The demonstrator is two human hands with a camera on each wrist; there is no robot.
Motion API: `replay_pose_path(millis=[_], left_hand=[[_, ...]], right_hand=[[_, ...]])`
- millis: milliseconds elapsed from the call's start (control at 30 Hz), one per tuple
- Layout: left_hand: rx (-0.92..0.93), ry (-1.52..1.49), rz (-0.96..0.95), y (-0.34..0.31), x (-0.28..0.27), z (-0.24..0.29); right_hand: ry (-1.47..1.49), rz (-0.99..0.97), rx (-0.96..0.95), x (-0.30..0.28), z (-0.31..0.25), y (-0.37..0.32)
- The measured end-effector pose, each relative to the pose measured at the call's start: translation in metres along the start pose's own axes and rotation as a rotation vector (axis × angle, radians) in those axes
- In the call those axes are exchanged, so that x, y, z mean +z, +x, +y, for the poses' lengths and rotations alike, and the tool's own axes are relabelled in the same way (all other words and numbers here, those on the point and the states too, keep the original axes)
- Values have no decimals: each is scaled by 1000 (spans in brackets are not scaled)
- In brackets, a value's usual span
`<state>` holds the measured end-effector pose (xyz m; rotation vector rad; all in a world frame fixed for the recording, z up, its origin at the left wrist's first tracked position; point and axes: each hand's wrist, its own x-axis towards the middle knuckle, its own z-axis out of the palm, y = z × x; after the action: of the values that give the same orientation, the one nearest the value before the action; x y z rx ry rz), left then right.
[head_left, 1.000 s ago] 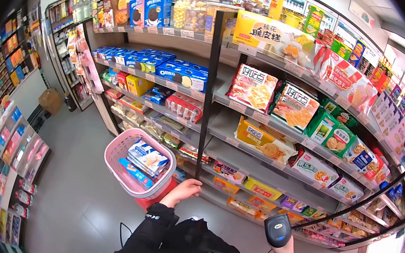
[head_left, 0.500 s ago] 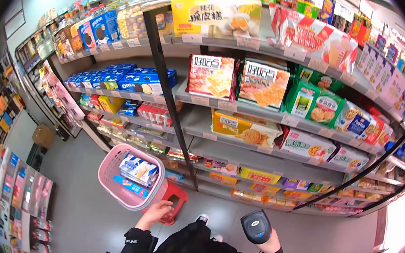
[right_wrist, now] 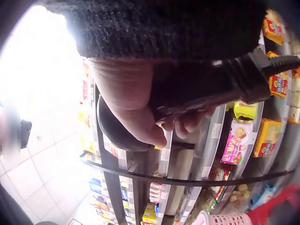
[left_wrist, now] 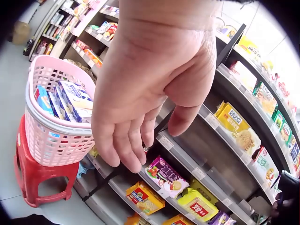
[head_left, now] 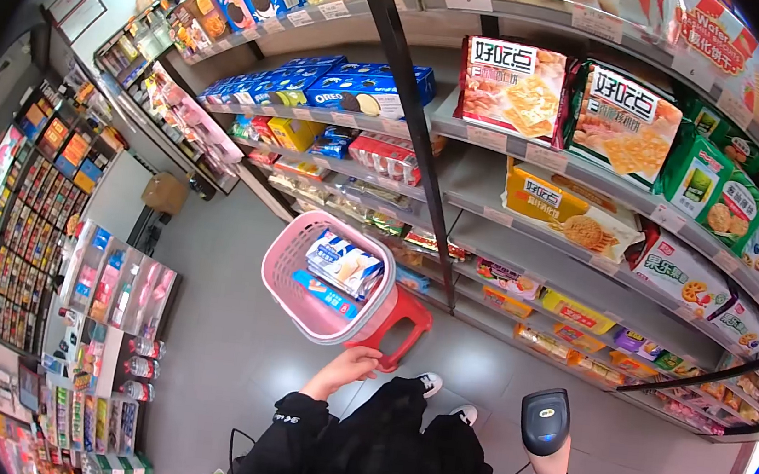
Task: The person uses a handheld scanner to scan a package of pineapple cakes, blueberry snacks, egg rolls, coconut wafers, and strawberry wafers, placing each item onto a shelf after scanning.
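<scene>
A black handheld barcode scanner [head_left: 545, 421] is gripped in my right hand [head_left: 550, 462]; the right wrist view shows the fingers curled round its handle [right_wrist: 201, 89], with a cable at its end. My left hand [head_left: 343, 372] holds nothing; its fingers hang relaxed in the left wrist view, palm showing. In the head view that hand lies just below the pink basket [head_left: 291, 248], its fingertips overlapping the red stool [head_left: 409, 325]. The basket sits tilted on the stool. Inside are blue-and-white snack packs [head_left: 346, 266] and a bright blue pack [head_left: 323, 294].
Curved shelves [head_left: 526, 252] of biscuits rise in front and to the right, split by a black upright [head_left: 415, 116]. Blue Oreo boxes [head_left: 367, 92] stand on the left section. A low display rack [head_left: 115, 288] is at the left, and a cardboard box [head_left: 165, 191] lies on the floor behind.
The head view has swung about, and the shelves now look nearer. My left hand has moved from the basket's right side to below its front. The right hand keeps its hold on the scanner.
</scene>
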<state>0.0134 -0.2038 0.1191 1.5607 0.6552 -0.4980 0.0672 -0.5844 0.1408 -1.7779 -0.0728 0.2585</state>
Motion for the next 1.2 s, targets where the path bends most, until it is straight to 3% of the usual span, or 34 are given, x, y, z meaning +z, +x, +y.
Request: replay_pose_path(millis=[367,533,733,933,1000,1033,1100,1133,1200], left_hand=[[-29,-50,-56,28,-49,-12],[8,-123,-68,49,-94,-13],[101,-292,-50,82,-165,-53],[120,-27,2,141,-239,-72],[261,409,66,178,-258,-87],[265,413,52,195,-264,-94],[321,798,135,221,-268,-106],[323,798,117,226,-266,-105],[382,1170,95,227,-259,-98]], right_hand=[[-108,5,33,43,-17,15],[-185,45,1,82,-40,25],[-283,18,-5,141,-67,34],[-270,41,48,208,-90,39],[-246,50,82,226,-95,35],[-237,64,81,236,-99,34],[-231,100,90,254,-103,30],[-279,5,133,250,-90,23],[-278,-15,198,255,-81,14]])
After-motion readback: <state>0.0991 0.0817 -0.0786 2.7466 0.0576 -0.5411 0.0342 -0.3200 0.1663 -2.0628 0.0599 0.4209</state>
